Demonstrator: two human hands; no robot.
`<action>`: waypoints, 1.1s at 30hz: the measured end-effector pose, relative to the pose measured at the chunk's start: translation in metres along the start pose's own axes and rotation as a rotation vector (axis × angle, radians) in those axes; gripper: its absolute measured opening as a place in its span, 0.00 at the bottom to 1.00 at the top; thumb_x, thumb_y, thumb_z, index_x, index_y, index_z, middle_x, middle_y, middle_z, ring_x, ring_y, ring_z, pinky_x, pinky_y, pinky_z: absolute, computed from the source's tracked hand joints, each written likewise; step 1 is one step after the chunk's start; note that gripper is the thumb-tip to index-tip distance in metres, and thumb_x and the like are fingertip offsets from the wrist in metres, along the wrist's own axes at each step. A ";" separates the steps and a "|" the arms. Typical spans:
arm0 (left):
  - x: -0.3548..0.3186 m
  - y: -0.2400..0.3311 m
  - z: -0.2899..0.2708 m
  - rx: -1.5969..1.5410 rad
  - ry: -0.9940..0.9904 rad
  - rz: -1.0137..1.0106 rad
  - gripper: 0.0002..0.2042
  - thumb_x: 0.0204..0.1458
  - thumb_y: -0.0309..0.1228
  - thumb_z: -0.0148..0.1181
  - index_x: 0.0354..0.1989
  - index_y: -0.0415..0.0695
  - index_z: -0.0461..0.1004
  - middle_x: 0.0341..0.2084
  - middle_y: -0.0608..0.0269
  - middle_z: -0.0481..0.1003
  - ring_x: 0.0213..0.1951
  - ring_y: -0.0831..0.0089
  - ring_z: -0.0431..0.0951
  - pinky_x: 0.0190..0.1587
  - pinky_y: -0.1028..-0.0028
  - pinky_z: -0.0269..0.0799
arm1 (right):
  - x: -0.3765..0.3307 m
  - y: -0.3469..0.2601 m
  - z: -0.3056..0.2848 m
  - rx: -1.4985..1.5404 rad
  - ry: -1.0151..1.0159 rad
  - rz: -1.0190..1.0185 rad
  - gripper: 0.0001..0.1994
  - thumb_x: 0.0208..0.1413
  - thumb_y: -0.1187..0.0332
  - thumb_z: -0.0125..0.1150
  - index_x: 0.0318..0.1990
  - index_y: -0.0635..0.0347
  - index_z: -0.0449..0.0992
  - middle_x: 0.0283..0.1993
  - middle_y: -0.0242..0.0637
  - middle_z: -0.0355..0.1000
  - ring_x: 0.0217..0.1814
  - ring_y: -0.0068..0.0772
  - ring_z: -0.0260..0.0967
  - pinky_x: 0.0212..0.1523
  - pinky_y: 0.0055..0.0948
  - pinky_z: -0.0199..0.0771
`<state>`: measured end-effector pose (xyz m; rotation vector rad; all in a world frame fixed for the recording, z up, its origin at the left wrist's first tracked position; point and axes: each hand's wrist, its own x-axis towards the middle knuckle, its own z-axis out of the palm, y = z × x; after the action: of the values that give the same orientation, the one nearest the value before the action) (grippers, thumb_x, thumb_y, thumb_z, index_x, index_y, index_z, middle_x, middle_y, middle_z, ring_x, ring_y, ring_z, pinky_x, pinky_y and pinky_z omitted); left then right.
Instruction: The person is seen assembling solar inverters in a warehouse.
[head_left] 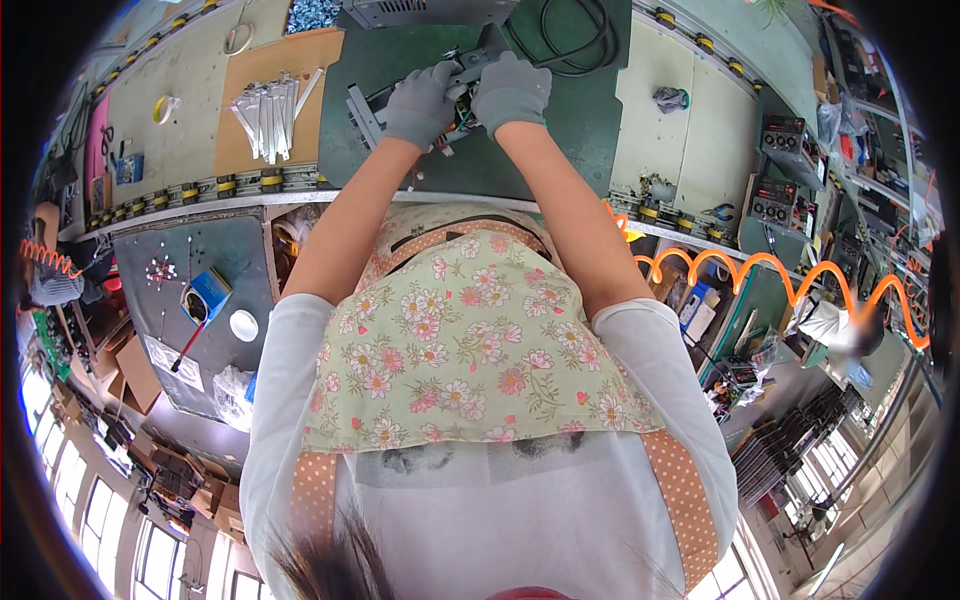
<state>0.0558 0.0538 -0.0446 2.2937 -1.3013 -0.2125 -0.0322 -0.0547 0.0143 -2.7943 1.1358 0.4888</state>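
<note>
A dark metal chassis [364, 116] with coloured wires and small parts inside lies on the green mat [580, 130] at the front of me. My left hand [420, 105], in a grey glove, is closed over the chassis's left part, fingers curled toward its middle. My right hand [512, 92], gloved alike, is closed at the right side of the wires; what its fingers pinch is hidden beneath them. Between the hands, a bundle of wires [462, 112] shows. A dark flat metal piece [492, 42] stands up just beyond my right hand.
Beyond the chassis sits a grey vented case [430, 10], with a coiled black cable [570, 65] to its right. On the left, metal strips [270, 115] lie on cardboard near a yellow tape roll [166, 109]. A crumpled grey cloth [670, 99] and an orange coiled hose [770, 262] are at right.
</note>
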 end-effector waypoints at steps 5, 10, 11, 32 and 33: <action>-0.005 0.003 -0.003 0.237 -0.068 0.005 0.15 0.52 0.31 0.57 0.49 0.51 0.71 0.39 0.62 0.78 0.44 0.63 0.79 0.42 0.62 0.73 | -0.010 0.027 0.028 0.096 0.192 -0.124 0.13 0.52 0.58 0.62 0.44 0.49 0.81 0.51 0.37 0.71 0.54 0.41 0.69 0.50 0.44 0.67; -0.003 -0.002 -0.005 0.431 -0.197 -0.026 0.10 0.54 0.30 0.54 0.45 0.48 0.70 0.39 0.59 0.78 0.42 0.63 0.80 0.42 0.65 0.72 | -0.021 0.044 0.046 0.291 0.385 -0.309 0.11 0.53 0.58 0.63 0.44 0.44 0.79 0.50 0.38 0.70 0.54 0.45 0.68 0.52 0.46 0.67; 0.002 -0.005 -0.008 0.423 -0.216 -0.005 0.09 0.55 0.30 0.53 0.44 0.47 0.70 0.38 0.57 0.78 0.41 0.62 0.80 0.42 0.64 0.73 | -0.021 0.043 0.047 0.318 0.428 -0.334 0.12 0.53 0.59 0.63 0.46 0.42 0.79 0.51 0.38 0.70 0.55 0.45 0.67 0.53 0.46 0.66; 0.066 -0.057 -0.058 0.001 -0.646 0.160 0.16 0.64 0.40 0.46 0.49 0.41 0.69 0.37 0.43 0.78 0.44 0.46 0.78 0.48 0.54 0.71 | 0.034 0.033 -0.048 0.184 0.004 -0.762 0.10 0.48 0.63 0.63 0.38 0.50 0.76 0.39 0.33 0.74 0.46 0.40 0.70 0.44 0.41 0.73; 0.064 -0.055 -0.056 -0.008 -0.647 0.151 0.16 0.64 0.40 0.46 0.49 0.41 0.69 0.37 0.43 0.78 0.44 0.46 0.78 0.48 0.54 0.71 | 0.026 0.034 -0.041 0.331 0.069 -0.718 0.09 0.47 0.64 0.62 0.37 0.51 0.76 0.36 0.33 0.74 0.44 0.40 0.70 0.42 0.42 0.72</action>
<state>0.1521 0.0424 -0.0164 2.1813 -1.7564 -0.9645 -0.0274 -0.1041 0.0465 -2.6707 0.1378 0.1143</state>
